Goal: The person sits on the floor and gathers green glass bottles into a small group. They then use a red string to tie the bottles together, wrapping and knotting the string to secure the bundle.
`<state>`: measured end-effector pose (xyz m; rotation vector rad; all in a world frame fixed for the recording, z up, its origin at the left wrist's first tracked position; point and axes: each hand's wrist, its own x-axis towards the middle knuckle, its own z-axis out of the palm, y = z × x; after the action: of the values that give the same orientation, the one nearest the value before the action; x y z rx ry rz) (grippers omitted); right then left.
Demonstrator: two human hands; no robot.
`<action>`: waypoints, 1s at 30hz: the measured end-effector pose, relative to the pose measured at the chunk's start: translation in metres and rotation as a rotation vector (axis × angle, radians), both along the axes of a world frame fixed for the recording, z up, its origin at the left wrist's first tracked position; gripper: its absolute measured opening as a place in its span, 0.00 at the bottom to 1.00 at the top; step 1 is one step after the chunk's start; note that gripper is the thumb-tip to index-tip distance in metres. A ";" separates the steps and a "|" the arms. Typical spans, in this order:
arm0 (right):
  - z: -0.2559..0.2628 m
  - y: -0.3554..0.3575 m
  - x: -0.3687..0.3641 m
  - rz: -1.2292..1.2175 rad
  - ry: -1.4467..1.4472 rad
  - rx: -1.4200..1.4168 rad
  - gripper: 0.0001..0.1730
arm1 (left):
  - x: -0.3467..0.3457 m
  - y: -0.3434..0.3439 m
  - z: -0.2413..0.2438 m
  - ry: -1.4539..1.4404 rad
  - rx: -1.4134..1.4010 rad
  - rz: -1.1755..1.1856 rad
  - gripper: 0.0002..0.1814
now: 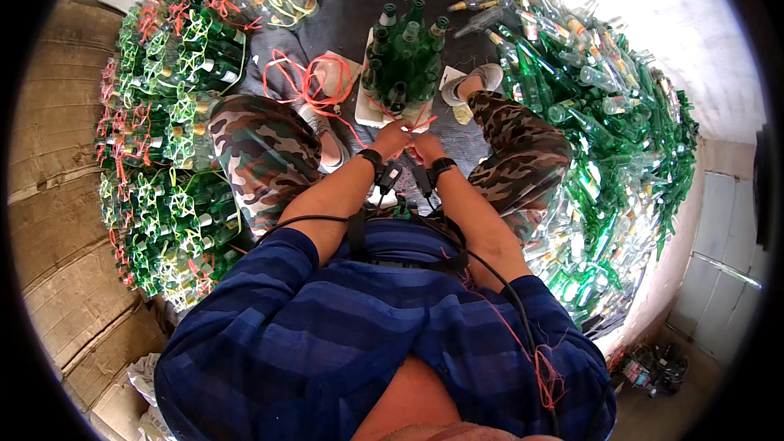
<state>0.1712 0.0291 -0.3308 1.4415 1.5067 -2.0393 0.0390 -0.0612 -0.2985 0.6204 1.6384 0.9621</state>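
Close together in front of my lap, my left hand [394, 139] and my right hand [427, 148] both grip a red plastic strap [422, 123]. Its short end sticks out to the right above my fingers. Just beyond stands a cluster of green glass bottles [409, 52], upright on a white block [369, 111]. Part of the strap runs up toward the cluster's near side; how far round it goes is hidden. A loose coil of the same red strap [315, 82] lies left of the block, with a length trailing toward my left hand.
Bottles tied with green and red strap [184, 116] are stacked on my left, beside cardboard [61, 153]. A large heap of loose glass bottles [588, 104] rises on my right. Dark cloth [343, 6] covers the floor. My shoes [490, 77] flank the block.
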 end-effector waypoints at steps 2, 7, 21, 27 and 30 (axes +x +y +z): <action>-0.028 0.011 0.002 -0.097 -0.020 0.156 0.06 | 0.001 0.002 -0.021 -0.082 0.028 0.050 0.17; -0.039 0.026 -0.012 -0.528 0.064 0.651 0.09 | 0.001 0.000 -0.017 -0.094 0.003 0.076 0.18; 0.002 0.033 -0.034 -0.426 0.065 0.145 0.13 | -0.001 -0.008 0.010 0.032 0.045 -0.049 0.16; -0.006 0.043 -0.018 0.778 0.036 1.182 0.10 | -0.007 -0.019 0.011 0.146 -0.028 -0.161 0.17; -0.011 0.038 -0.028 -0.040 0.170 0.293 0.08 | -0.005 -0.028 0.007 0.394 0.113 -0.142 0.18</action>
<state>0.1435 0.0674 -0.3422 1.4356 1.9286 -2.0780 0.0338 -0.0897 -0.2920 1.0415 1.8609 0.8703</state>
